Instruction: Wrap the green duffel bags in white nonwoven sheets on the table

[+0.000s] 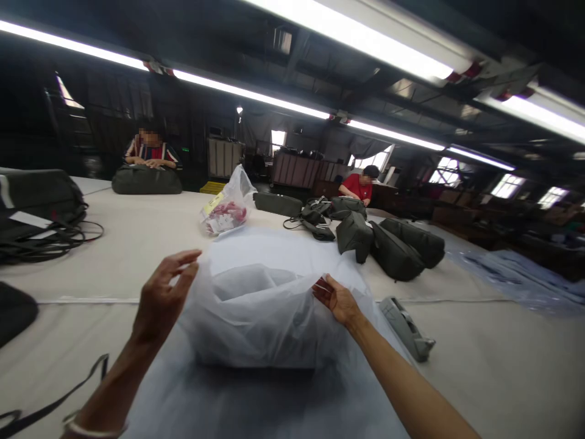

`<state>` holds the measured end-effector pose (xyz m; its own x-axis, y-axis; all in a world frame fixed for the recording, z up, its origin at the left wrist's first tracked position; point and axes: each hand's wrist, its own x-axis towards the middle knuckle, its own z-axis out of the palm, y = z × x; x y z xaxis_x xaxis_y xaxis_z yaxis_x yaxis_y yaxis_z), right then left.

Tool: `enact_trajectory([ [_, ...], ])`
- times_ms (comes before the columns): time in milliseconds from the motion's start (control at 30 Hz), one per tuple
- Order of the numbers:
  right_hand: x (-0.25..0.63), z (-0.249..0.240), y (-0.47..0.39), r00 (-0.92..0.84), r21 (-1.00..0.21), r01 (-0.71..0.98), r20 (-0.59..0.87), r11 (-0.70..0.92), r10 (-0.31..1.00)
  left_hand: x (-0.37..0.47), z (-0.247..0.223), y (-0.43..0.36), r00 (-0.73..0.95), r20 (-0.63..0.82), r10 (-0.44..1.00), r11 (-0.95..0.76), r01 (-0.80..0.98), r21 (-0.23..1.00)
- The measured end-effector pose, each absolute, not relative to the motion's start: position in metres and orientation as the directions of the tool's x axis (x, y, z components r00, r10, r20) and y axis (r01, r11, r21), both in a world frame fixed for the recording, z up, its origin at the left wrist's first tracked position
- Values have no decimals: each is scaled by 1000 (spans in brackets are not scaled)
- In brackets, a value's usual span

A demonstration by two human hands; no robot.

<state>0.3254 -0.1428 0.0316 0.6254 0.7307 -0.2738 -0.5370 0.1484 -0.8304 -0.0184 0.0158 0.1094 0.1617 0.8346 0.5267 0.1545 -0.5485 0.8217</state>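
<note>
A thin white translucent sheet of wrapping paper (256,323) stands up in folds in front of me, curving around a boxy shape whose contents I cannot make out. My left hand (164,292) is at its upper left edge, thumb and fingertips pinched together on the paper. On the other side my right hand (336,299) grips the upper right edge, with fingers partly behind the see-through paper. Beneath lie flat white sheets (274,402) spread over the table.
To the right lies a grey-green slotted object (406,329). Dark green bags (397,250) stand beyond it. A clear plastic bag (226,207) with red and white contents is ahead. More bags (41,201) with straps sit left. Two people (146,149) work across the table (150,244).
</note>
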Motion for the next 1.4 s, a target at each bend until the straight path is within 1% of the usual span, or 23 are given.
enact_trajectory([
  [33, 325, 32, -142, 624, -834, -532, -269, 147, 734, -2, 127, 14, 210, 663, 719, -695, 251, 674],
  [67, 325, 32, -142, 624, -839, -525, -264, 145, 735, 17, 141, 10, 299, 741, 601, -797, 293, 529],
  [133, 324, 33, -141, 631, -848, -510, -254, 145, 733, 57, 155, -2, 549, 730, 408, -912, 284, 296],
  [233, 324, 35, -141, 632, -862, -486, -232, 145, 740, 112, 137, -25, 834, 492, 251, -966, 245, 77],
  [333, 325, 37, -143, 615, -883, -452, -205, 127, 762, 144, 102, -30, 905, 301, 300, -944, 328, -44],
  [400, 327, 38, -144, 612, -906, -406, -175, 117, 771, 154, 88, -18, 893, 237, 382, -911, 407, -63],
  [467, 331, 37, -144, 654, -952, -284, -102, 118, 750, 162, 85, 2, 886, 172, 430, -898, 440, -20],
  [500, 334, 37, -144, 690, -977, -179, -43, 114, 722, 166, 87, 13, 889, 136, 436, -898, 439, 12],
  [567, 344, 36, -143, 755, -986, 145, 161, 77, 636, 176, 90, 33, 903, 77, 423, -906, 420, 55],
  [600, 351, 37, -141, 745, -939, 343, 295, 36, 598, 181, 91, 41, 912, 56, 407, -913, 403, 65],
  [667, 367, 38, -136, 614, -725, 685, 524, -68, 590, 193, 89, 54, 935, 22, 355, -932, 352, 85],
  [700, 376, 39, -133, 529, -603, 790, 575, -114, 625, 199, 86, 59, 946, 9, 324, -942, 321, 101],
  [733, 386, 39, -129, 465, -510, 846, 567, -153, 680, 204, 84, 62, 957, -3, 292, -949, 290, 121],
  [767, 396, 39, -126, 441, -464, 864, 511, -195, 738, 209, 81, 65, 965, -15, 263, -955, 262, 141],
  [833, 414, 38, -120, 466, -481, 830, 322, -282, 824, 218, 77, 69, 973, -43, 227, -958, 231, 169],
  [933, 435, 36, -112, 469, -630, 683, -9, -369, 883, 227, 77, 73, 973, -87, 216, -954, 229, 194],
  [1000, 444, 33, -108, 404, -732, 573, -140, -370, 904, 231, 78, 74, 974, -91, 207, -952, 222, 210],
  [1067, 450, 30, -103, 392, -813, 482, -134, -327, 910, 233, 77, 76, 984, -57, 167, -957, 176, 232],
  [1133, 452, 25, -99, 414, -872, 424, -54, -245, 908, 235, 74, 79, 992, -13, 124, -960, 123, 253],
  [1233, 451, 16, -94, 422, -905, 389, 11, -170, 907, 235, 70, 85, 987, -56, 151, -955, 160, 250],
  [1300, 450, 9, -92, 422, -905, 386, 1, -178, 906, 235, 71, 84, 973, -99, 209, -955, 225, 194],
  [1333, 451, 7, -92, 423, -905, 382, -11, -189, 906, 235, 74, 79, 969, -81, 235, -959, 245, 145],
  [1400, 453, 3, -90, 399, -910, 361, -49, -206, 916, 237, 82, 60, 967, 32, 254, -967, 253, 42],
])
